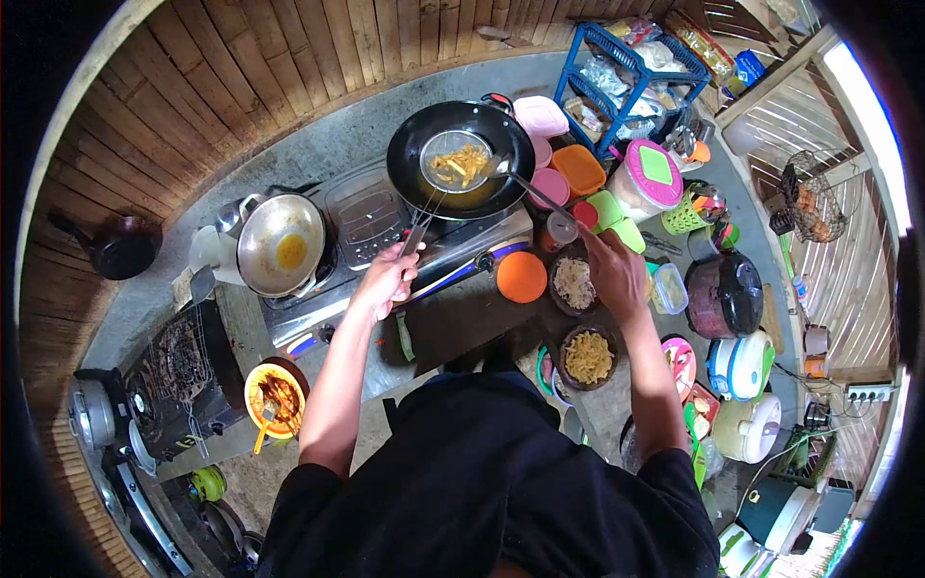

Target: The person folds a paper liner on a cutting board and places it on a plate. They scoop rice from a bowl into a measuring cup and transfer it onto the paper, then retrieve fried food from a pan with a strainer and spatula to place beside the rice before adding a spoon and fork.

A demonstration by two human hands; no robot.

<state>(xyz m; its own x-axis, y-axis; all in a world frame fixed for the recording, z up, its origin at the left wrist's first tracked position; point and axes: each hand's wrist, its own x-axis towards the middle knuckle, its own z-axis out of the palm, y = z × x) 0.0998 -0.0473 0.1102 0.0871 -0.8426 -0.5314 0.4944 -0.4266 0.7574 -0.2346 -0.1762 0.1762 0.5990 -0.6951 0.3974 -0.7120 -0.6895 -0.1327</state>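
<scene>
Honestly, I'm clamping left grip [387, 277] on strainer [438, 146], right grip [620, 273] on spoon [541, 193]; spoon bumping strainer could be spilling food [462, 167].

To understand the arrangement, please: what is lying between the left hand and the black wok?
Between the left hand and the black wok, the strainer's metal handle extends above the stove. This shows in the head view.

Round wire strainer [451, 142] of golden strips [462, 167] within the black wok [406, 159], long-handled metal utensil [525, 182] slanting over its rim.
</scene>
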